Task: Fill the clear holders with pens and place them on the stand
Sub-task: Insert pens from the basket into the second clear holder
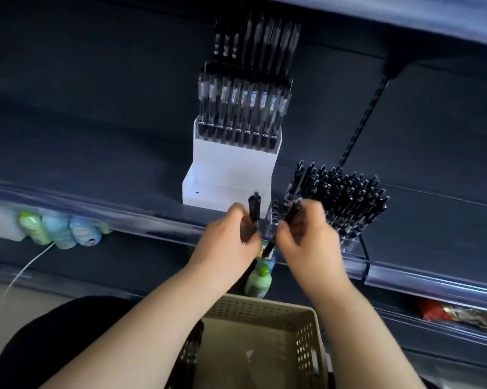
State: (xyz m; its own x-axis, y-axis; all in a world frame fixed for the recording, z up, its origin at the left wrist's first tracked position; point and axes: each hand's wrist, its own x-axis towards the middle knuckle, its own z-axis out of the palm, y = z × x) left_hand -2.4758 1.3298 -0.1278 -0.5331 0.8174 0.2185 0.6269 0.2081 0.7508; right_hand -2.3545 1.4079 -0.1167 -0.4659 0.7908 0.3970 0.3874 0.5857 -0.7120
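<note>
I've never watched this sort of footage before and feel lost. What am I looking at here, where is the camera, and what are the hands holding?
One picture, from a camera worn on a person's head, looking down at their bare hands before a dark shop shelf. The left hand grips a few black pens; the right hand holds another black pen. Between them stands a clear plastic holder. Behind is a white stepped stand already carrying pen rows, to the right a clear bin of black pens, below a beige perforated basket.

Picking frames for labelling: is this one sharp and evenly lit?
Head view: motion blur smears the left hand, right hand and their pens; top-row pens are streaked; the white stand is bright against dim shelving; wide-angle bends the shelf edge.
</note>
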